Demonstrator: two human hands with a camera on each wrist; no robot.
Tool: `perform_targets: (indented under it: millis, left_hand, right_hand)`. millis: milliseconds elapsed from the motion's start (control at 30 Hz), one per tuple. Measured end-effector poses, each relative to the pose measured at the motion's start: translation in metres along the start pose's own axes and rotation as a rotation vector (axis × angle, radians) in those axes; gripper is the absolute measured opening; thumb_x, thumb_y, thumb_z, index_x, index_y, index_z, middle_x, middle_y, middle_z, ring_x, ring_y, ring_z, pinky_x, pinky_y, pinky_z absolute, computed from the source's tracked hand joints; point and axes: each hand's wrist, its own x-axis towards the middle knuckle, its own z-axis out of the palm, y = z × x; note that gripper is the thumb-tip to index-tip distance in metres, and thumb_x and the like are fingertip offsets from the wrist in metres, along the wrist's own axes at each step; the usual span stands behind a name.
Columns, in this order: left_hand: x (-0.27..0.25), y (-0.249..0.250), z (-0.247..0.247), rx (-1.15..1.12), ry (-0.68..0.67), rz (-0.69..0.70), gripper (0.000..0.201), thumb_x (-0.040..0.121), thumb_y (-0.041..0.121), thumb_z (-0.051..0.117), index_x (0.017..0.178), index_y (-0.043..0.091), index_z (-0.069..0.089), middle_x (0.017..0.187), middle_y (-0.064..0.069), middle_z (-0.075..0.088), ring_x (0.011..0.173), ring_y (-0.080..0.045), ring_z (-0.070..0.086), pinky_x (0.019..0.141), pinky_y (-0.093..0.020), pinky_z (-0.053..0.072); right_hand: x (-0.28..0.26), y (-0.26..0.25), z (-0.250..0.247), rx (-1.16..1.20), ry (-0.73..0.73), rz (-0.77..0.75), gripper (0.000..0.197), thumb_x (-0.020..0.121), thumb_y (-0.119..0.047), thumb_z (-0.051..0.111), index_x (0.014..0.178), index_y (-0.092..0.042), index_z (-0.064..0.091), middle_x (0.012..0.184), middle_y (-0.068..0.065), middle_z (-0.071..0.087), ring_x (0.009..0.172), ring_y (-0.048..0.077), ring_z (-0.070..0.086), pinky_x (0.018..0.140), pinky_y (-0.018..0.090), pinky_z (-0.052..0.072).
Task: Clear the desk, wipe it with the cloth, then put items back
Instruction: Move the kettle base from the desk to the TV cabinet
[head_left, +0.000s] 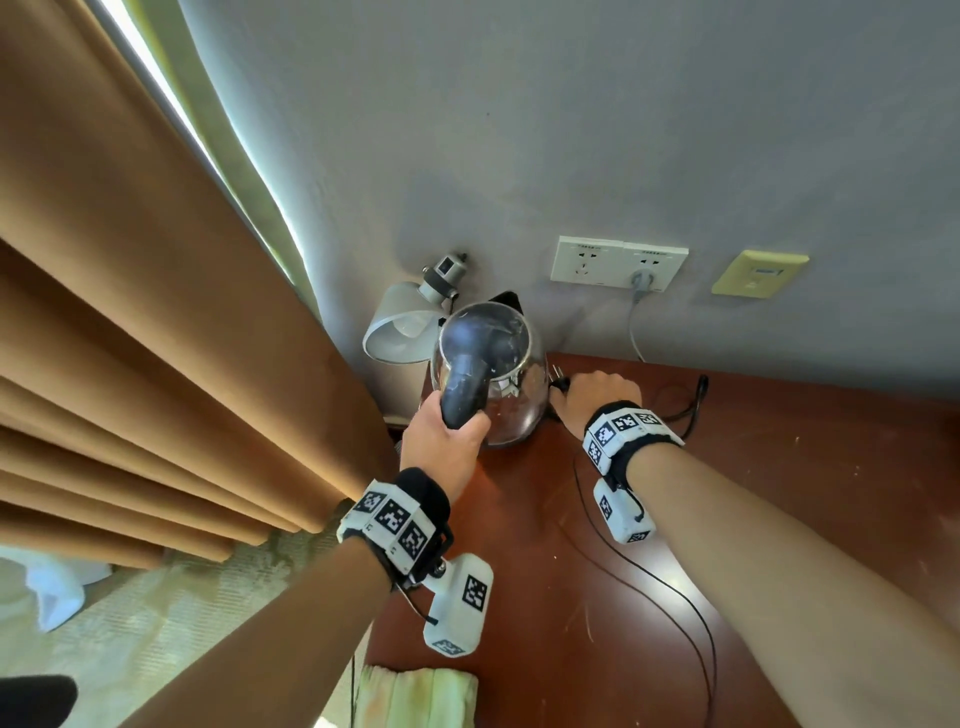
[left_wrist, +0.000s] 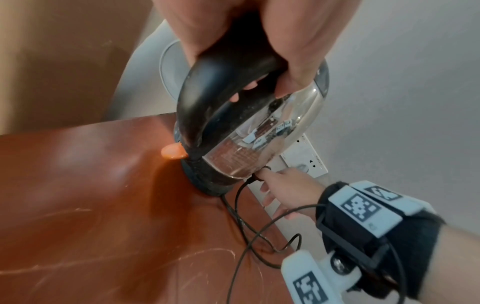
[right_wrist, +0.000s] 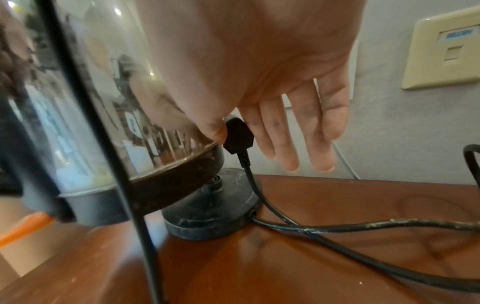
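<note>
We see the kettle (head_left: 491, 374) at the back left corner of the desk (head_left: 779, 493), tilted and lifted clear of its base (right_wrist: 211, 207), which sits on the wood just below it. Our left hand (head_left: 441, 441) grasps the kettle's black handle (left_wrist: 207, 86), fingers wrapped round it. An orange tab (left_wrist: 173, 154) sticks out low on the kettle.

Our right hand (head_left: 597, 397) is just right of the kettle, thumb and forefinger pinching a black plug (right_wrist: 237, 135); the other fingers (right_wrist: 322, 131) hang straight and loose. The plug's cord (right_wrist: 363, 228) runs down across the desk beside the base.

Behind the kettle stands a lamp (head_left: 402, 327). On the wall, a double socket (head_left: 618, 262) holds a grey plug (head_left: 643, 279), with a yellow plate (head_left: 759, 273) to its right. A curtain (head_left: 130, 312) hangs on the left, and a green cloth (head_left: 415, 696) lies at the desk's near edge.
</note>
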Motion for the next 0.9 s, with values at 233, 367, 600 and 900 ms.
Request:
perform_targets:
  millis: [233, 367, 600, 900]
  left_hand:
    - [-0.029, -0.039, -0.023, -0.057, 0.041, -0.097, 0.015, 0.074, 0.036, 0.066, 0.086, 0.03, 0.059, 0.08, -0.003, 0.069, 0.071, -0.025, 0.068, 0.067, -0.045, 0.06]
    - [-0.044, -0.066, -0.036, 0.044, 0.036, -0.091, 0.013, 0.082, 0.029, 0.068, 0.092, 0.027, 0.06, 0.08, 0.001, 0.067, 0.067, -0.014, 0.063, 0.056, -0.024, 0.051]
    - [-0.067, -0.094, -0.03, 0.125, 0.004, -0.1, 0.016, 0.083, 0.028, 0.071, 0.095, 0.026, 0.06, 0.076, 0.007, 0.064, 0.064, -0.004, 0.056, 0.05, -0.01, 0.036]
    - [-0.082, -0.094, -0.013, 0.204, 0.089, -0.114, 0.022, 0.085, 0.037, 0.071, 0.096, 0.025, 0.056, 0.078, 0.007, 0.062, 0.068, -0.01, 0.059, 0.054, -0.019, 0.04]
  right_hand:
    - [-0.013, -0.019, 0.006, -0.099, 0.021, -0.072, 0.047, 0.098, -0.055, 0.04, 0.099, -0.018, 0.069, 0.091, 0.004, 0.065, 0.093, 0.027, 0.066, 0.068, 0.033, 0.041]
    - [-0.015, -0.027, 0.01, -0.081, 0.02, -0.077, 0.044, 0.095, -0.056, 0.043, 0.097, -0.019, 0.069, 0.094, 0.005, 0.066, 0.095, 0.028, 0.064, 0.069, 0.033, 0.042]
    - [-0.026, -0.03, 0.015, -0.065, 0.012, -0.083, 0.039, 0.094, -0.053, 0.045, 0.093, -0.021, 0.067, 0.09, 0.005, 0.064, 0.093, 0.028, 0.064, 0.069, 0.033, 0.042]
    - [-0.035, -0.014, 0.018, -0.028, 0.024, -0.142, 0.036, 0.094, -0.051, 0.047, 0.087, -0.02, 0.063, 0.094, 0.006, 0.068, 0.092, 0.029, 0.064, 0.068, 0.033, 0.042]
